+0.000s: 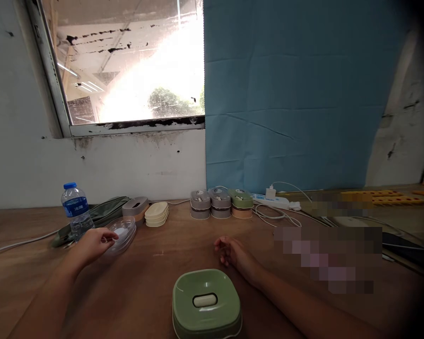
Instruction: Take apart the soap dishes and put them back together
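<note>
i see one green box (205, 301) on the brown table (144, 292). farther out, i count one grey box (129, 205), one pile of cream lids (156, 214), three boxes in a row (220, 203) and one bottle (75, 205). the left hand (93, 243) partly hides the clear plastic trays (129, 229); its fingers are bent there, but i can't tell if they grip. the right hand (233, 254) is loosely curled and bare. the green box sits between the arms, nearer me than both hands.

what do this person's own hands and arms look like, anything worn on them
The left hand and right hand are gloveless; both forearms are bare as far as visible, showing no sleeve, watch or bracelet.
</note>
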Available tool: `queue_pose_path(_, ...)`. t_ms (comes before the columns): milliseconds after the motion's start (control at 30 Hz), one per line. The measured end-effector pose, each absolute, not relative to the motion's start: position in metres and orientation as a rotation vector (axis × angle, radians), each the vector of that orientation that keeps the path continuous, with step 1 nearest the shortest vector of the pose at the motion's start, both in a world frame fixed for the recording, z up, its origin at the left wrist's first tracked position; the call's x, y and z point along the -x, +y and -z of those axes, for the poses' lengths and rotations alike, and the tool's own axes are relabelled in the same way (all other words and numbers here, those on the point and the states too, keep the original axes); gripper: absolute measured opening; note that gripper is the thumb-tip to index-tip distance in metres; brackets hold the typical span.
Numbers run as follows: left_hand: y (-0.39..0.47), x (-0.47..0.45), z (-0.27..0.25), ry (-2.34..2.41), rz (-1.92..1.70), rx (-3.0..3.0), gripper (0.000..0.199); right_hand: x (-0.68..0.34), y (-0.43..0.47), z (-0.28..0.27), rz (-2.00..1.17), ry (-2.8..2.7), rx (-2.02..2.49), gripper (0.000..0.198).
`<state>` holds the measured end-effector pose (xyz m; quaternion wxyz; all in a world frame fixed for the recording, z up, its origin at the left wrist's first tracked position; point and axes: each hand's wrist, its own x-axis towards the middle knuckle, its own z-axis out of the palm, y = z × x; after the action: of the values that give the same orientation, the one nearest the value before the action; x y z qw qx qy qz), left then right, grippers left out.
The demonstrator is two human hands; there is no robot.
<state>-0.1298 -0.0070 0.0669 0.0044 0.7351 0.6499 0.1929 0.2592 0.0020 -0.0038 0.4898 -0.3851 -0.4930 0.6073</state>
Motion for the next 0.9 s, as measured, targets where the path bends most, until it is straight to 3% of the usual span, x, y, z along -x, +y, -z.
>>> queue_pose_path(467, -0.005, 0.135, -0.064, 2.011, -0.528, -2.289, 0.032, -0.259, 0.005, 0.008, -1.460, -1.267, 0.936, 0.022)
queue_pose_path(633, -0.003, 0.101, -0.056, 2.048, -0.979, -2.561, 0.039, -0.259, 0.003, 0.007, -1.448, -1.287, 0.938, 0.019)
queue_pose_path(733, -0.022, 0.052, -0.054, 1.539, -1.030, -2.691, 0.032, -0.259, 0.003, 0.008, -1.440, -1.297, 0.942, 0.019)
queue_pose_path(833, -0.050, 0.003, -0.054, 0.731, -0.604, -2.724, 0.043, -0.259, 0.004, 0.008, -1.433, -1.307, 0.947, 0.019)
queue_pose_path(900, -0.064, -0.019, -0.054, 0.470, -0.440, -2.696, 0.050, -0.259, 0.005, 0.009, -1.430, -1.316, 0.952, 0.019)
